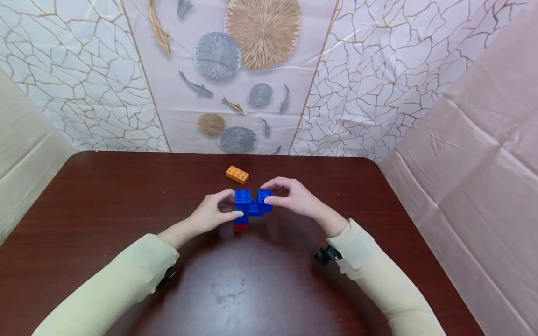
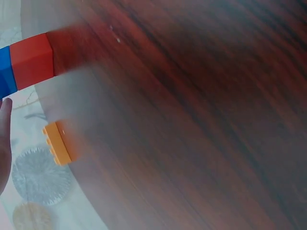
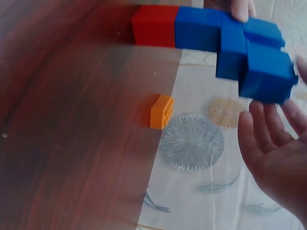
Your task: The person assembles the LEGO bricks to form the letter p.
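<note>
A small build of toy building bricks stands upright on the table, with a red brick (image 1: 241, 227) at its foot and blue bricks above. My left hand (image 1: 209, 213) pinches the left blue brick column (image 1: 243, 205) between thumb and fingers. On the other side, my right hand (image 1: 297, 199) holds the right blue brick (image 1: 265, 194), thumb in front and fingers behind. A lower blue brick (image 3: 231, 50) bridges the column and that right brick, shown in the right wrist view. Only a finger of the left hand shows in the left wrist view, beside the blue.
An orange brick (image 1: 237, 174) with studs on top lies behind the build, near the table's back edge. The dark brown table (image 1: 105, 205) meets a patterned cloth wall (image 1: 227, 100) at the back. Plain cloth (image 1: 475, 154) hangs along the right side.
</note>
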The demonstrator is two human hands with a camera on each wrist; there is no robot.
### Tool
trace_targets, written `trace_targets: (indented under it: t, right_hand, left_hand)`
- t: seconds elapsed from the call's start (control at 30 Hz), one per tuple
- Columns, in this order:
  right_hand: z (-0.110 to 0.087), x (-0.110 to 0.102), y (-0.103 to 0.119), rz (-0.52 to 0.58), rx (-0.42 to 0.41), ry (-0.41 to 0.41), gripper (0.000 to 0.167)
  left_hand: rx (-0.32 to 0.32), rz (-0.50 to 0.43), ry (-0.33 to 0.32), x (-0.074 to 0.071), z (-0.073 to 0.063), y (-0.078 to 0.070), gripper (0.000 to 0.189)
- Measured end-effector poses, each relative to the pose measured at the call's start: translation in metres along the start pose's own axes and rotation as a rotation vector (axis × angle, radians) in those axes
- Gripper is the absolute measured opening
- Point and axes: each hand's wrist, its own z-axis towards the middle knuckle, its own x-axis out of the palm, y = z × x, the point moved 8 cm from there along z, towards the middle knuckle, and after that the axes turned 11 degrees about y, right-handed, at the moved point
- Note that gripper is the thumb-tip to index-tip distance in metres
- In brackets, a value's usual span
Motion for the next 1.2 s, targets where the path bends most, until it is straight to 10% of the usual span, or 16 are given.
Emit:
trace_targets:
  t: [0.37,1.2]
  right_hand:
    - [0.061,-0.019,-0.069,0.048,0.252,-0.216,0.036]
    - [0.122,0.036,-0.098,-0.135,0.489,-0.139,0.051]
  left_hand:
    - [0.001,0.02,-0.014,-0.017,-0.011,0.01,0.03]
    - [-0.018,-0.043,-0.028,-0.03,-0.021,0.021,0.03]
